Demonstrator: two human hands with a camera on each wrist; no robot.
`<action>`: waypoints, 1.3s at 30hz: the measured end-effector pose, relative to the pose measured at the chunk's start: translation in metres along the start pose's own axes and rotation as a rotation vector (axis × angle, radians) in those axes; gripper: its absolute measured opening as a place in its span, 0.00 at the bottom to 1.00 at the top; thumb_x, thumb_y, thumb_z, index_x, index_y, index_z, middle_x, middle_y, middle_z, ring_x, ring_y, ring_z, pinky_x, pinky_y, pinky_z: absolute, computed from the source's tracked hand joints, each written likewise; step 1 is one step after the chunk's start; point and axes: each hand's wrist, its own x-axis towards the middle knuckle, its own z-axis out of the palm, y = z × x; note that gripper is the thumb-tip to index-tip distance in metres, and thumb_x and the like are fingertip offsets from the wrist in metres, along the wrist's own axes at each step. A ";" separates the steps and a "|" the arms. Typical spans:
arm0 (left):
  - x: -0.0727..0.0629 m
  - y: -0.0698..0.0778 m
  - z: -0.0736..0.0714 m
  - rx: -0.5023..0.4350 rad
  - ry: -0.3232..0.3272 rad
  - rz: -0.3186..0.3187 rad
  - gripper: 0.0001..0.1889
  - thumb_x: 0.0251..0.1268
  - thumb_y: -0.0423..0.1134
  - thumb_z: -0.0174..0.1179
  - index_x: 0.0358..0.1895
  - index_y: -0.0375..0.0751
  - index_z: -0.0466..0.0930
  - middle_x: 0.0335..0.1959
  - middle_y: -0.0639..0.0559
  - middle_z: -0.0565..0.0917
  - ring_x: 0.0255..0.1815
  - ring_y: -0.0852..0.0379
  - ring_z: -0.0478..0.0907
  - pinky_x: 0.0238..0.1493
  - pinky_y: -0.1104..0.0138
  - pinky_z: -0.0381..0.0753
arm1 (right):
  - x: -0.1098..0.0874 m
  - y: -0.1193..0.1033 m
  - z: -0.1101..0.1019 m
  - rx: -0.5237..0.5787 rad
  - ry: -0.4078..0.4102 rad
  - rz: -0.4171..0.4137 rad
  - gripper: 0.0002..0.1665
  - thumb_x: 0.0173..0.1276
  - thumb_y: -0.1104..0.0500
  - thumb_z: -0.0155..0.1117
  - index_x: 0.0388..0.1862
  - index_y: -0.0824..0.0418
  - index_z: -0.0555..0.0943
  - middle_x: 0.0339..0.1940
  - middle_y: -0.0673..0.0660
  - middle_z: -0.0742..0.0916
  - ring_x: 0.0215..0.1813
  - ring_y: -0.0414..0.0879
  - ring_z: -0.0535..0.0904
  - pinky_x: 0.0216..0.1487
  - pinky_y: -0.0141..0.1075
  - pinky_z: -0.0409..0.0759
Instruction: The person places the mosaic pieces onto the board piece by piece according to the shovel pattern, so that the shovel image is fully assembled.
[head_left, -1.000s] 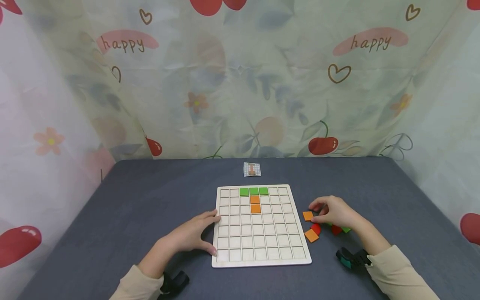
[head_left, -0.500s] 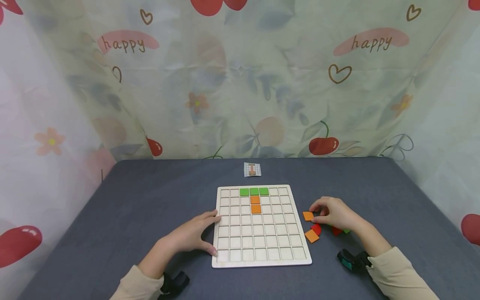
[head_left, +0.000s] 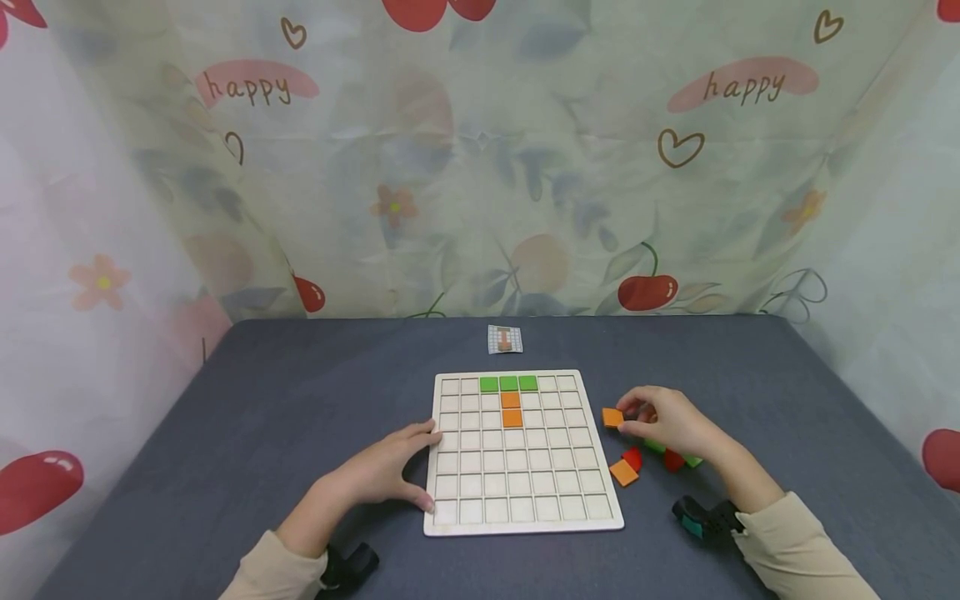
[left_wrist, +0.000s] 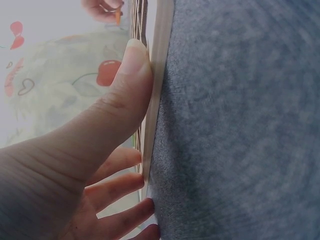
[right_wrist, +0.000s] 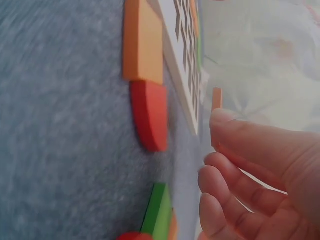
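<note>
My right hand [head_left: 670, 421] pinches a square orange tile [head_left: 612, 417] between thumb and fingers, just off the right side of a white grid board [head_left: 553, 483]. In the right wrist view this orange tile [right_wrist: 217, 97] is seen edge-on, clear of the table. Along the board's left edge rests my left hand [head_left: 381, 468], thumb near the front corner and fingers spread farther back. Its thumb [left_wrist: 134, 67] lies against the rim in the left wrist view. Near the board's top, a row of green tiles [head_left: 508, 383] sits above two stacked orange tiles [head_left: 512, 408].
Right of the board lie a loose orange tile [head_left: 624, 472], a red rounded piece [head_left: 633, 458], another red piece [head_left: 673, 461] and green pieces [head_left: 655, 447], partly under my right hand. A small printed card [head_left: 505, 339] lies behind the board on the dark tablecloth [head_left: 337, 375].
My right hand has lifted the orange tile and moved slightly away from me, uncovering more of a green piece. My left hand and the board have stayed in place.
</note>
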 end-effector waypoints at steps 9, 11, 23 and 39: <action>0.001 -0.002 0.002 0.013 0.005 -0.001 0.50 0.37 0.54 0.73 0.68 0.38 0.63 0.73 0.40 0.58 0.73 0.41 0.56 0.68 0.48 0.61 | 0.004 -0.010 0.005 0.020 0.020 -0.010 0.13 0.59 0.57 0.68 0.41 0.62 0.80 0.35 0.54 0.83 0.32 0.40 0.74 0.32 0.28 0.75; 0.002 -0.002 0.002 0.014 0.007 0.001 0.50 0.38 0.54 0.73 0.68 0.38 0.63 0.73 0.40 0.58 0.73 0.41 0.56 0.68 0.48 0.61 | 0.005 -0.012 0.006 0.024 0.021 -0.019 0.14 0.59 0.57 0.68 0.41 0.62 0.80 0.35 0.55 0.84 0.32 0.40 0.74 0.31 0.28 0.75; -0.001 0.000 0.004 0.066 -0.052 0.035 0.61 0.30 0.59 0.76 0.71 0.36 0.54 0.75 0.38 0.50 0.75 0.39 0.47 0.70 0.47 0.57 | 0.010 -0.024 0.014 0.051 -0.010 -0.054 0.14 0.59 0.57 0.68 0.42 0.62 0.80 0.34 0.54 0.83 0.30 0.39 0.74 0.30 0.28 0.74; -0.005 0.006 0.005 0.109 -0.066 0.028 0.66 0.27 0.64 0.75 0.72 0.35 0.51 0.75 0.37 0.48 0.76 0.38 0.45 0.70 0.46 0.56 | 0.022 -0.049 0.031 0.050 -0.058 -0.119 0.13 0.59 0.58 0.68 0.41 0.62 0.80 0.34 0.53 0.83 0.29 0.38 0.72 0.31 0.27 0.74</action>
